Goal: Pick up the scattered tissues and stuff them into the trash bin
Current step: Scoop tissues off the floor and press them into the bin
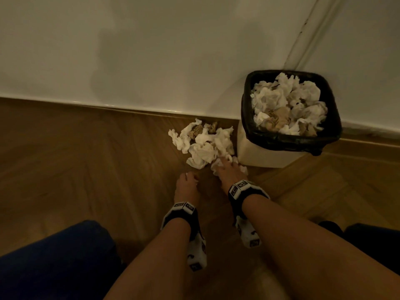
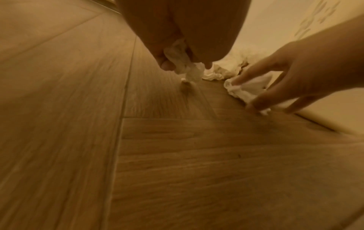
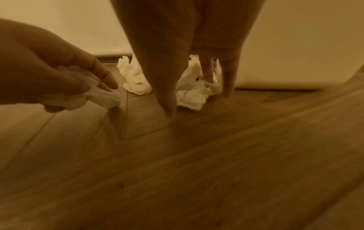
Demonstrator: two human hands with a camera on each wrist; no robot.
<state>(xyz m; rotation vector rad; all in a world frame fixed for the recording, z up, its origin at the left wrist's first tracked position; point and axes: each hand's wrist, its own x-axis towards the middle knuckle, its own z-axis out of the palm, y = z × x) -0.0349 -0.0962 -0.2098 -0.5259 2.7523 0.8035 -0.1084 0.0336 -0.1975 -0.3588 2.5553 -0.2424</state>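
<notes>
Low over the wooden floor point(image 1: 86, 159), the left hand point(image 1: 186, 185) pinches a crumpled tissue point(image 2: 184, 65) in curled fingers while the right hand point(image 1: 228, 169), fingers spread and nearly straight, reaches onto the tissue pile point(image 1: 205, 144) beside the tissue-filled trash bin point(image 1: 270, 150).

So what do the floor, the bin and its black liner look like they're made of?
Floor: wood or wood-look planks, visible grain and seams, slight sheen.
Bin: smooth pale body, probably plastic.
Liner: thin glossy black plastic film, wrinkled over the rim.
</notes>
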